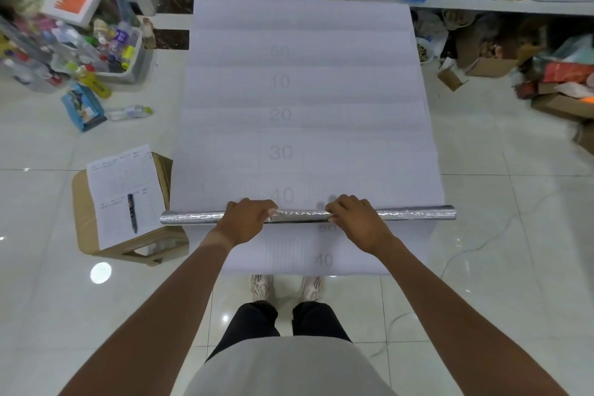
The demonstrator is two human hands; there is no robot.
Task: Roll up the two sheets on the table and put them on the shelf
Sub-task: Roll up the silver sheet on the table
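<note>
A glossy white tiled floor [48,145] surrounds a table draped in pale sheets, with clutter along both walls.

Head view: the top sheet [305,90], white and faintly numbered, lies flat across the table; its near edge is wound into a silver roll [302,215] lying crosswise. The left hand [246,219] and right hand [355,219] sit side by side on the roll's middle, fingers curled over it. A second sheet [321,254] shows beneath, nearer the person. The shelf [501,5] stands far right. A stool [83,228] at left carries a paper form [119,177] and pen [132,212].
</note>
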